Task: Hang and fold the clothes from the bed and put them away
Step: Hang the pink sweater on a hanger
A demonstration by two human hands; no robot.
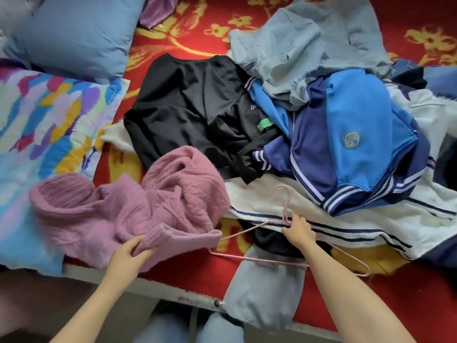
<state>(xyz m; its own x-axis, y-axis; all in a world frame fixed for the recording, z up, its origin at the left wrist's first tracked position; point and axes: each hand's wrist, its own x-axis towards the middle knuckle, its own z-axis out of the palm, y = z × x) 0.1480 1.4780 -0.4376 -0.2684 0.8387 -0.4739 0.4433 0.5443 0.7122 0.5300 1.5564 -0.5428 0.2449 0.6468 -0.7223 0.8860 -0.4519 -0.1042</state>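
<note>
A crumpled pink knit sweater [138, 209] lies at the bed's near left. My left hand [128, 253] grips its ribbed hem. My right hand [299, 230] holds a pink wire hanger [257, 259] just below its hook, and the hanger lies flat on the bed. Behind these sit a black sweatshirt [195, 110], a blue and navy track jacket [353, 144], a light blue denim garment [304, 48] and a white garment with navy stripes [346, 219].
The bed has a red cover with yellow flowers [197, 33]. A blue pillow [74, 33] and a multicoloured pillow [44, 134] lie at the left. A grey garment [267, 288] hangs over the bed's near edge [173, 290].
</note>
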